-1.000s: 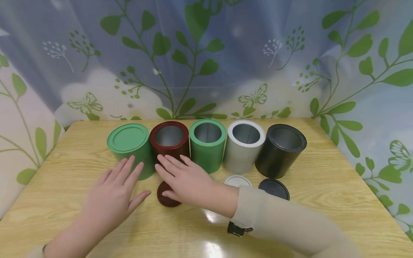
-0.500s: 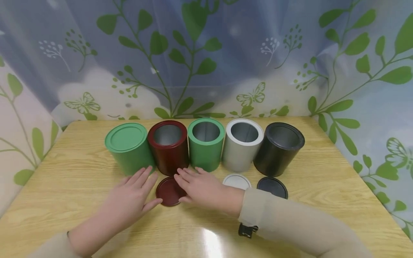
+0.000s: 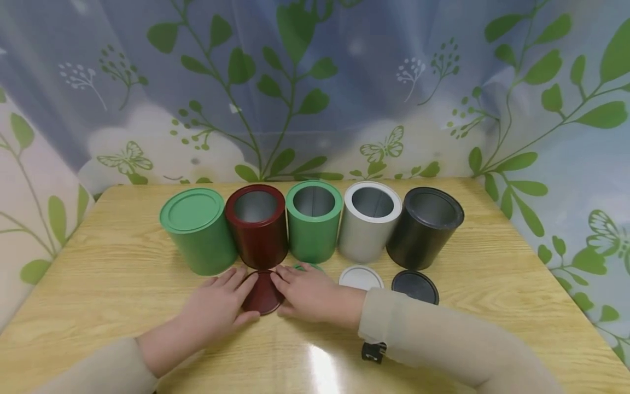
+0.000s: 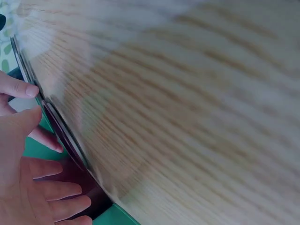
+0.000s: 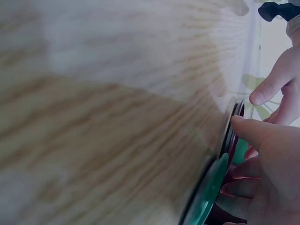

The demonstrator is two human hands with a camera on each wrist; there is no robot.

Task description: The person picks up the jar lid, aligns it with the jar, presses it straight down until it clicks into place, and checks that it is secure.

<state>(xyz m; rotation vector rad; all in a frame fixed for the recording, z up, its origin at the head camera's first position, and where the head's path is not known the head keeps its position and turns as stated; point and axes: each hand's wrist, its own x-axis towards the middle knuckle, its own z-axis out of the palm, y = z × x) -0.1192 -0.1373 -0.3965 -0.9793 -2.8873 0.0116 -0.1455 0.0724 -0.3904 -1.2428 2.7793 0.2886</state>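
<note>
A dark red lid (image 3: 263, 295) lies flat on the wooden table, in front of the open dark red can (image 3: 258, 243). My left hand (image 3: 219, 303) is at its left edge, fingers extended. From the other side my right hand (image 3: 312, 295) meets the right edge, partly covering a green lid (image 3: 306, 267). Both thumbs are at the lid's near side. In the left wrist view, the left hand (image 4: 33, 187) has its fingers spread loosely beside the lid. The right wrist view has the right hand (image 5: 276, 159) beside the green lid (image 5: 211, 190), fingers slightly bent.
Along the back stand a green can with its top covered (image 3: 202, 241), an open green can (image 3: 315, 238), an open white can (image 3: 366, 238) and an open black can (image 3: 418, 241). A white lid (image 3: 361, 277) and a black lid (image 3: 415, 286) lie before them.
Both hands have come down and back from in front of the cans to the dark red lid. My left hand has moved right, and the two hands now flank the lid.
</note>
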